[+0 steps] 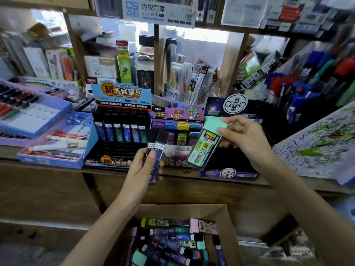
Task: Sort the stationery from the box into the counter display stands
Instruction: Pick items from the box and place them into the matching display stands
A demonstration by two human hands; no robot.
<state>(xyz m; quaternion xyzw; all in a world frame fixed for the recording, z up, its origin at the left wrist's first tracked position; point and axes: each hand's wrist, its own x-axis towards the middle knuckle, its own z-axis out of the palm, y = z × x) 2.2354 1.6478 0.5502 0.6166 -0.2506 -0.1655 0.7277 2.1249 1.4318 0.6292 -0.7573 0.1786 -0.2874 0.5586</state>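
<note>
Now our left grip is clenched round two slim dark refill cases, thumb across their labels, holding them upright just in front of the tabletop's edge. Our right grip pinches the top end of a mint-green case. The case hangs tilted, its lower end toward seven o'clock, in front of the gap between the purple stand and the dark stand.

From the left grip, the black-and-blue stand lies at ten o'clock. It carries one row of cases much like the two we hold, with empty black tiers below. The purple stand at twelve o'clock holds squat coloured cases. At six o'clock, below the tabletop, the box is well stocked with mixed cases, so we judge the sorting far from done.

We take the step in hand to be matching each held item to its stand. Next we would carry the dark pair toward ten o'clock and slot them into a free tier. We must also find the stand that suits the mint-green case, and which one that is we cannot tell.
</note>
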